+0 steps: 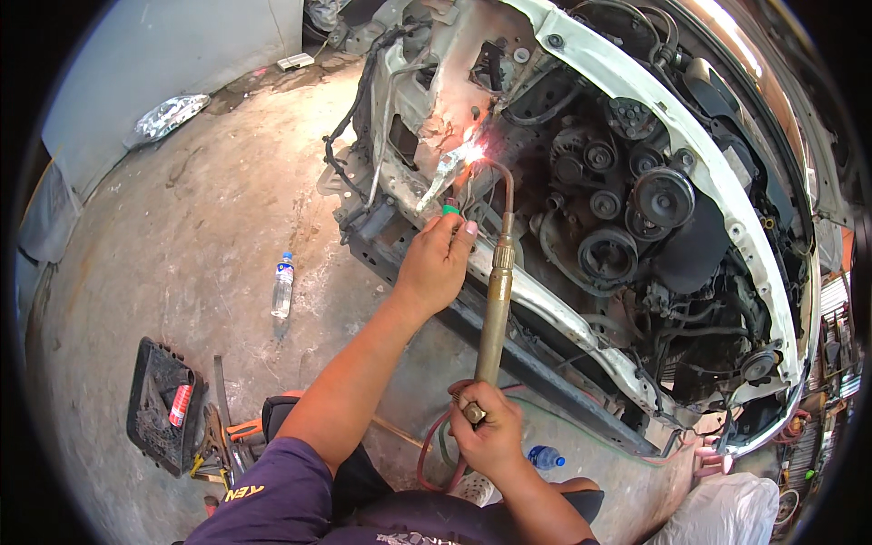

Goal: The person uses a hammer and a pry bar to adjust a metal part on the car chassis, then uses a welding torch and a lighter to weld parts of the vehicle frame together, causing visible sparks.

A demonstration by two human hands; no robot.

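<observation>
My right hand [489,431] is wrapped round the lower end of a brass gas torch [498,309]. The torch stands nearly upright in the picture, and its bent copper-coloured tip ends at a bright pinkish-white glow [476,153] on the car's bare front body metal [445,118]. Closed round a small tool with a green handle [450,210], my left hand [438,263] is just below the glow; the tool's exact kind is unclear. A crumpled, torn strip of pale metal [443,174] hangs beside the glow.
The engine with its pulleys [663,198] lies right, behind a white frame bar [727,200]. Loose wiring [350,127] hangs at left. On the floor are a water bottle [282,292], a black tray [145,409], hand tools [218,440], hoses [429,454] and a blue-tinted bottle [545,457].
</observation>
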